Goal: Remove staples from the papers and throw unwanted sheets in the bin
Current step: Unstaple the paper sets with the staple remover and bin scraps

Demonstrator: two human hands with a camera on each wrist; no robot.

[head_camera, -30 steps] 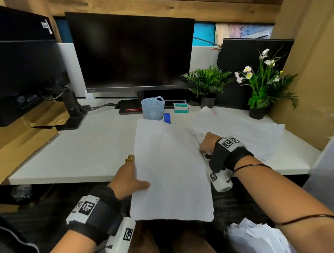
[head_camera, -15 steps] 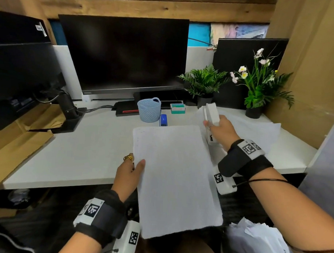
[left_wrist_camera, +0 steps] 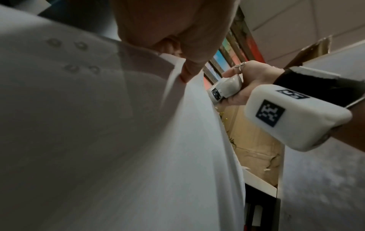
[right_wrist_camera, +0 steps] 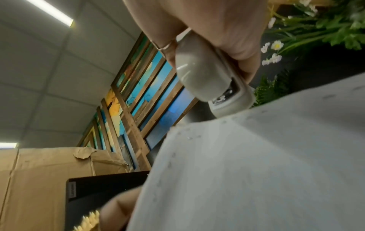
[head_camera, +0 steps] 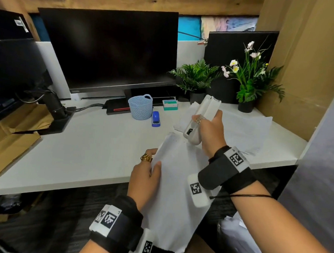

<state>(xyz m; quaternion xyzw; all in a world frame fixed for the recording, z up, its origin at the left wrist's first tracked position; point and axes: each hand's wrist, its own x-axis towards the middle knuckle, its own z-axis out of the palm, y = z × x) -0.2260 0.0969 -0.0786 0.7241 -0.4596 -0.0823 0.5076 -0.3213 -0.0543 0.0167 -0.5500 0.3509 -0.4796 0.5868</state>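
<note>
My left hand [head_camera: 148, 170] pinches the left edge of a stack of white papers [head_camera: 174, 185] and holds it tilted above the desk's front edge. Small staple holes dot its top [right_wrist_camera: 189, 137]. The thumb [left_wrist_camera: 188, 72] lies on the top sheet. My right hand [head_camera: 209, 128] grips a white staple tool [head_camera: 201, 118] upright; its lower end sits at the top right corner of the stack. In the right wrist view the staple tool's [right_wrist_camera: 211, 79] metal mouth meets the papers' [right_wrist_camera: 256, 164] edge. The left wrist view shows the papers [left_wrist_camera: 118, 140] and the tool [left_wrist_camera: 225, 89].
On the white desk [head_camera: 76, 151] stand a blue mesh basket [head_camera: 140, 106], a small blue stapler [head_camera: 155, 118] and a staple box [head_camera: 169, 104]. Loose sheets [head_camera: 245, 129] lie at the right, before two potted plants [head_camera: 247, 78]. Crumpled paper [head_camera: 238, 240] fills a bin at lower right.
The left hand has lifted the papers off the desk and tilted them. The right hand has taken the white tool from the desk and brought it to the papers' top corner.
</note>
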